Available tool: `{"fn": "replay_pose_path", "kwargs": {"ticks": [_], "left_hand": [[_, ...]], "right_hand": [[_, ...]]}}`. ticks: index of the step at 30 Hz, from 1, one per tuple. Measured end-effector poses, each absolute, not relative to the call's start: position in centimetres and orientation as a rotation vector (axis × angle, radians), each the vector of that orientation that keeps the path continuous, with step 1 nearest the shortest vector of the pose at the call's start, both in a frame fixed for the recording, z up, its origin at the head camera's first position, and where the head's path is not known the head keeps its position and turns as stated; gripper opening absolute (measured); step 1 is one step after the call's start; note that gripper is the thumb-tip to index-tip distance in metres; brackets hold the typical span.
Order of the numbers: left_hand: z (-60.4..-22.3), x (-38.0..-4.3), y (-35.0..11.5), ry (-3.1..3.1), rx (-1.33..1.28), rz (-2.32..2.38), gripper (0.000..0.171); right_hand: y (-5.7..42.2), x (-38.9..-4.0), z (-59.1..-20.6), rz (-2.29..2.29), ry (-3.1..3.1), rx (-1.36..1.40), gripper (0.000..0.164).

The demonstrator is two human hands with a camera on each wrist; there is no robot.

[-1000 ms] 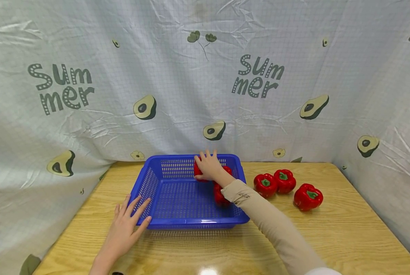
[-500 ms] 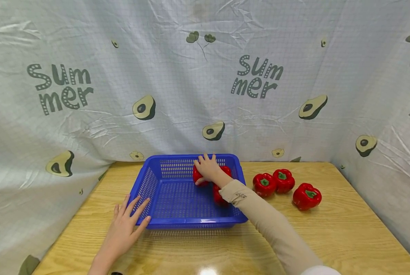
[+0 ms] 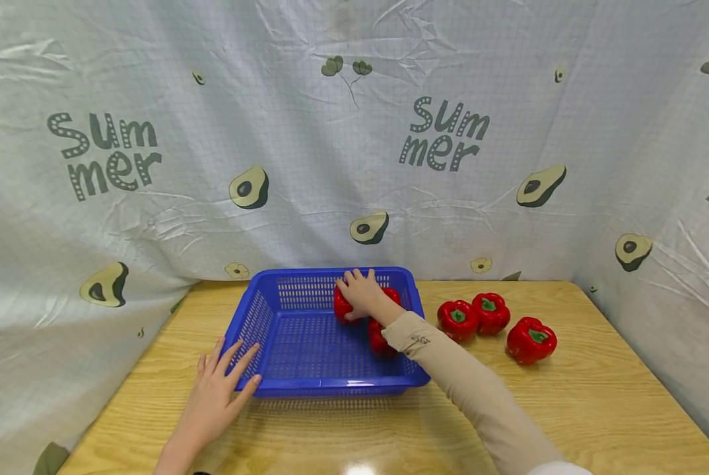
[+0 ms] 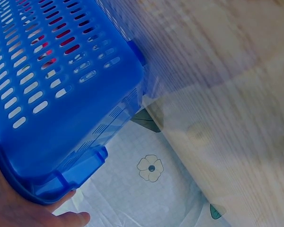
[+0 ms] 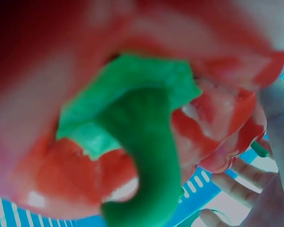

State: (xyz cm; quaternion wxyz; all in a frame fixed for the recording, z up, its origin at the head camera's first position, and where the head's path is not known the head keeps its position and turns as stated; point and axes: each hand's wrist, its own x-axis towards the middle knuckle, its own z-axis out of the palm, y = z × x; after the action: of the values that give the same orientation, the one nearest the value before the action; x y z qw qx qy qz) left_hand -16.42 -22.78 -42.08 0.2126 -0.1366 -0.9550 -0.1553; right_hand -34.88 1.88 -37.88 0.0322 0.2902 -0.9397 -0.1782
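Observation:
A blue plastic basket (image 3: 307,384) with slotted walls stands on the wooden table. My right hand (image 3: 362,295) reaches inside its back right part and holds a red bell pepper (image 3: 341,307), thumb in front and fingers over the top. Beneath my wrist sit two more red peppers, one nearer the front (image 3: 381,340) and one behind (image 3: 393,294), partly covered by the arm. A pepper's green stem (image 5: 151,151) fills much of the right wrist view. My left hand (image 3: 214,389) rests with spread fingers on the basket's left front corner.
Right of the basket lie three red bell peppers: one close to it (image 3: 458,320), one just behind (image 3: 491,313) and one farther right (image 3: 531,340). A printed curtain (image 3: 307,145) hangs behind the table (image 3: 604,396) and along both sides.
My right hand and the pepper in it have shifted slightly down and toward the front inside the basket. The left hand stays on the corner.

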Motion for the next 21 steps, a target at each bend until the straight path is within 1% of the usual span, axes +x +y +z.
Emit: {"fn": "replay_pose_path", "kwargs": {"ticks": [9,21], "left_hand": [[-42.0,-16.3,-22.8,-2.657,-0.377,-0.445,0.046],[-42.0,-16.2,-22.6,-2.662,-0.372,-0.435,0.046]], "right_hand": [[2.7,-34.6,-37.1,-0.514,-2.87,0.928,0.083],[4.2,-33.1,-34.5,-0.421,-2.784,0.977,0.077]]}}
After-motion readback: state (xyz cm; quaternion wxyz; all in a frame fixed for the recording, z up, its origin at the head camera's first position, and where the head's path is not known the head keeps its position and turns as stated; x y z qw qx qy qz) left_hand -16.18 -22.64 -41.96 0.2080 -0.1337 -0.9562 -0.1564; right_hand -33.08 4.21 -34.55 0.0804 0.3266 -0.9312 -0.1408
